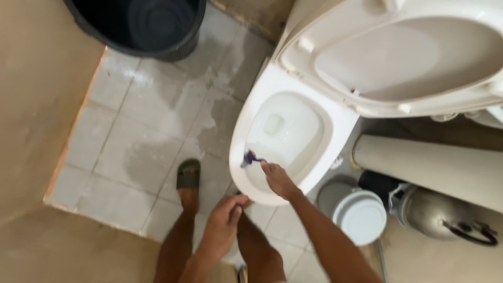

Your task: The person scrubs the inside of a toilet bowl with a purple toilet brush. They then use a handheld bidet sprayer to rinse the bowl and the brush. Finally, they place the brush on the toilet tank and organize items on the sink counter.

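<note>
From the head view, I see my right hand [276, 178] closed around a small blue scrub brush [250, 156] on the toilet bowl [246, 126] rim. I judge it light and stiff, best held by its handle. My left hand [222, 222] rests half-curled on my knee, holding nothing. The tiled floor [141, 131] is wet, the room narrow.

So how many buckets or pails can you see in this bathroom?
2. A dark bucket stands on the tiled floor at top left; a white lidded pail sits right of the toilet bowl. More may be hidden.
</note>
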